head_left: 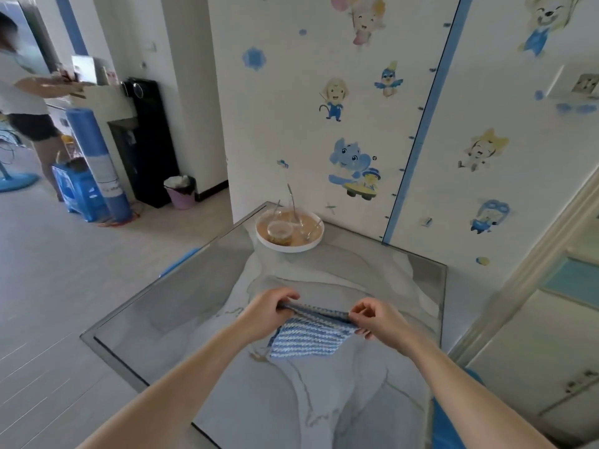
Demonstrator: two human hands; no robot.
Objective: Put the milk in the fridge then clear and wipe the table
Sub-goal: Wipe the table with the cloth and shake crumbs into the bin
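Note:
A blue-and-white striped cloth (309,337) hangs just above the grey marble-patterned table (168,319), near its middle. My left hand (267,314) pinches the cloth's upper left corner and my right hand (377,320) pinches its upper right corner, stretching the top edge between them. At the table's far end, against the wall, sits a white tray (312,243) holding a small lidded cup (279,233) of brownish content and several clear glasses with spoons. No milk or fridge is in view.
Another person (22,92) stands at a counter far left. On the floor at left are a blue roll (97,163), a blue stool (77,189), a black water dispenser (146,140) and a pink bin (181,192). Cabinets (534,335) stand right.

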